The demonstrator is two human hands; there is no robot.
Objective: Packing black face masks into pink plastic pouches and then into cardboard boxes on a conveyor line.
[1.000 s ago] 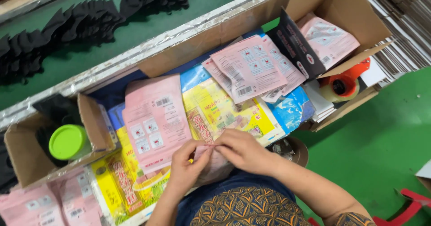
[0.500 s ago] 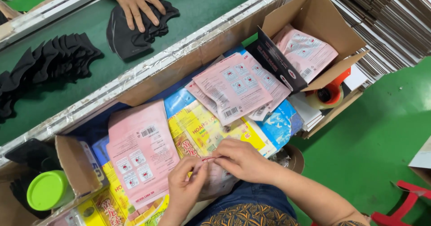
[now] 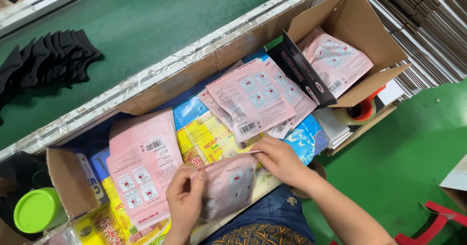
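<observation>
Both my hands hold one pink printed pouch (image 3: pixel 228 184) just above my lap. My left hand (image 3: pixel 185 203) pinches its left edge, and my right hand (image 3: pixel 279 160) grips its upper right corner. The pouch lies flat, its printed side facing up. Directly beyond it sit stacks of pink pouches (image 3: pixel 250 99), a further pink stack (image 3: pixel 141 162) at the left, and yellow packets (image 3: pixel 204 140) with blue ones (image 3: pixel 304 138).
An open cardboard box (image 3: pixel 360 26) at the right holds more pink pouches (image 3: pixel 335 60). A tape roll (image 3: pixel 360 112) sits below it. A green lid (image 3: pixel 36 210) shows at lower left. Black fabric pieces (image 3: pixel 46 60) lie on the green conveyor (image 3: pixel 155 26).
Another person's hand that rested on black fabric on the conveyor has gone from view. My hands have spread apart, and the pink pouch now shows flat between them.
</observation>
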